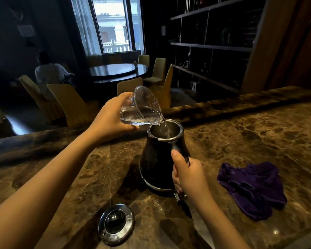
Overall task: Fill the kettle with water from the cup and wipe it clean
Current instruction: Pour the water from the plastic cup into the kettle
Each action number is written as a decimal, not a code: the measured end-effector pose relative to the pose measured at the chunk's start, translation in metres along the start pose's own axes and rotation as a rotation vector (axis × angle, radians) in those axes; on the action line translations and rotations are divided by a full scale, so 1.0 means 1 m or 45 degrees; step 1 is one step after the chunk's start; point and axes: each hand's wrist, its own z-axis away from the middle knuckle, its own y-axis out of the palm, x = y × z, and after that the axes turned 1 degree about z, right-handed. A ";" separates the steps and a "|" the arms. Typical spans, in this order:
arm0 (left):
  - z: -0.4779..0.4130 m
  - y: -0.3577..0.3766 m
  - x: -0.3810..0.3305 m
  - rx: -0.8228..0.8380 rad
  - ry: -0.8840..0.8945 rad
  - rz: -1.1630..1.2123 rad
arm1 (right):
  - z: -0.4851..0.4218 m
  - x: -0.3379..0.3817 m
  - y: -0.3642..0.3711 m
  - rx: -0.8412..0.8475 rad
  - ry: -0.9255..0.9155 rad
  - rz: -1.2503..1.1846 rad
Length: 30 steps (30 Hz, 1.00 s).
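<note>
- Kettle (158, 162) handle mostly covered by the right hand (188, 175); only its top bend and lower bracket are seen.
- Water level inside the kettle cannot be told; interior is dark.
- Cup (142, 106) base hidden in the left hand (109, 119).
- Both forearms are cut off by the near edge.
- Counter (258, 133) is cut off at right and near edges.
- Shelf (212, 46) contents are too dark to identify.
- Seated person (48, 74) at far left is blurred, partly hidden by a chair (31, 90).
</note>
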 end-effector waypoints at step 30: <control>-0.021 -0.012 -0.015 0.039 0.233 -0.392 | 0.000 -0.001 -0.001 0.007 -0.020 -0.030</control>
